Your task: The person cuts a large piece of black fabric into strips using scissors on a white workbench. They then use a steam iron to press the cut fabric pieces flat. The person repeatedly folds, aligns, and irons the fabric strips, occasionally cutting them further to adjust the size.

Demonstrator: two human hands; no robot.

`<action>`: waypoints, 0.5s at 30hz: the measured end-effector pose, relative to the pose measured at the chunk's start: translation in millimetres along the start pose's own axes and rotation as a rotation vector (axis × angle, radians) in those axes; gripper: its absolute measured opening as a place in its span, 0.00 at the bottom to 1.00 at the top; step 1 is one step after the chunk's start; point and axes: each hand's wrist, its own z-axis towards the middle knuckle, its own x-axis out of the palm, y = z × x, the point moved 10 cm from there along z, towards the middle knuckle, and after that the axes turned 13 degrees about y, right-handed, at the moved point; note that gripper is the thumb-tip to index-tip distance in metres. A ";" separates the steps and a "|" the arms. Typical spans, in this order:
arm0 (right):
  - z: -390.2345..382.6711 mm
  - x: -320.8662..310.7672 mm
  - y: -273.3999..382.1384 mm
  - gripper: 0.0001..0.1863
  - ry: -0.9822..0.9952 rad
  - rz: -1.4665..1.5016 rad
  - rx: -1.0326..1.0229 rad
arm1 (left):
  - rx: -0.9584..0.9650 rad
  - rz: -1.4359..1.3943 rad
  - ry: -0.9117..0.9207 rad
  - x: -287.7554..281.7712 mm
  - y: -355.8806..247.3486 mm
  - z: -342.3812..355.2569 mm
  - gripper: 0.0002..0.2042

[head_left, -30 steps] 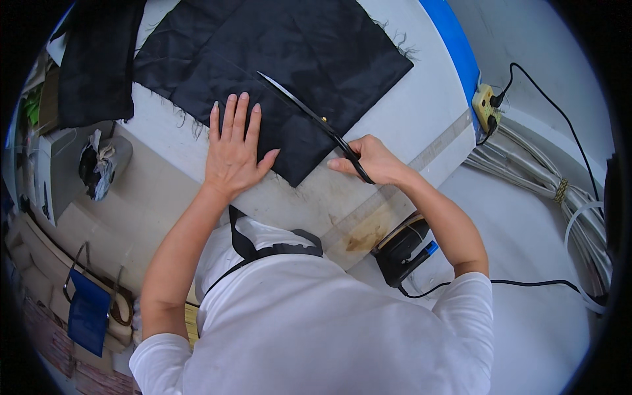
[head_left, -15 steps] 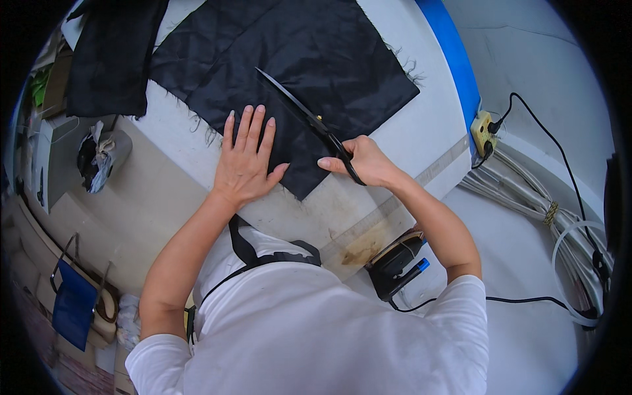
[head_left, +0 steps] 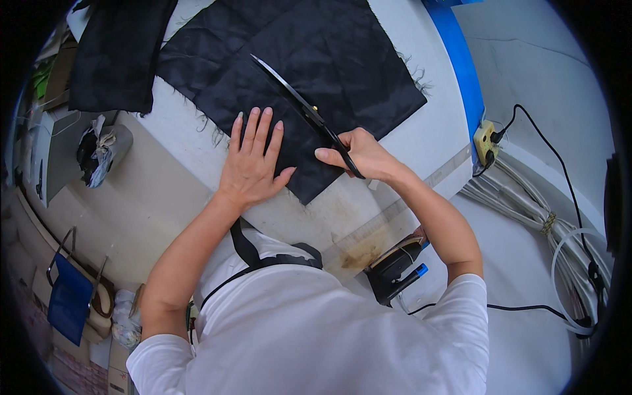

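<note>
A square of black fabric (head_left: 336, 46) with frayed edges lies at an angle on the white work board (head_left: 441, 85). Spread flat near its lower-left edge, my left hand (head_left: 257, 155) rests on the cloth, fingers apart and pointing away from me. My right hand (head_left: 355, 155) is closed on the handles of long black-handled scissors (head_left: 296, 102) over the fabric's lower part; their blades point up and left, and I cannot tell whether they touch the cloth. A second black cloth piece (head_left: 112, 56) lies at the upper left. A clear ruler (head_left: 440, 174) lies by my right forearm.
A black iron (head_left: 385, 276) with a cord sits below the board's right edge. Right of that are a socket strip (head_left: 485, 141) with plugs and bundled pale hoses (head_left: 526, 201). At left are a stuffed bin (head_left: 118, 151), a cabinet (head_left: 49, 151) and a blue chair (head_left: 69, 296).
The view of the fabric has shifted right and down, my left hand with it. Relative to the cloth, my right hand and the scissors have moved up and left.
</note>
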 end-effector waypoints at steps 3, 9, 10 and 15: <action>1.0 -3.2 0.3 0.31 -0.025 -0.027 0.011 | -0.005 -0.003 0.004 0.8 0.6 1.2 0.39; 5.3 -7.8 7.5 0.33 -0.030 -0.032 0.028 | -0.001 -0.009 -0.006 1.6 0.0 0.4 0.39; 7.1 -9.3 13.2 0.34 -0.041 -0.031 0.028 | 0.001 -0.007 -0.009 1.2 0.3 0.0 0.39; 17.2 -7.7 19.0 0.32 -0.037 0.007 0.013 | 0.019 -0.011 -0.021 -0.3 -2.3 -1.1 0.40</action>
